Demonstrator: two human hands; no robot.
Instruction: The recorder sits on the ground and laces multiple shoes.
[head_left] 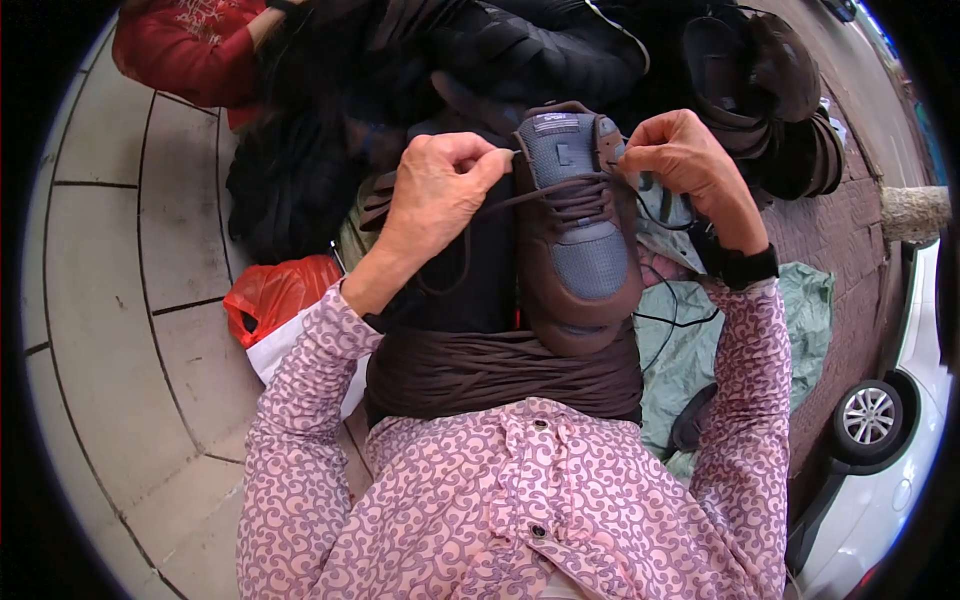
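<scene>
One brown sneaker with blue-grey mesh lies between the two hands, its toe toward the person, just above a bundle of brown cords. Left hand and right hand pinch beside its upper eyelets, each apparently grasping the brown shoelace.

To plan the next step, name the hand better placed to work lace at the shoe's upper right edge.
Probably the right: the right hand has its thumb and finger pinched beside that edge of the brown shoe, while the left hand is at the opposite edge.
</scene>
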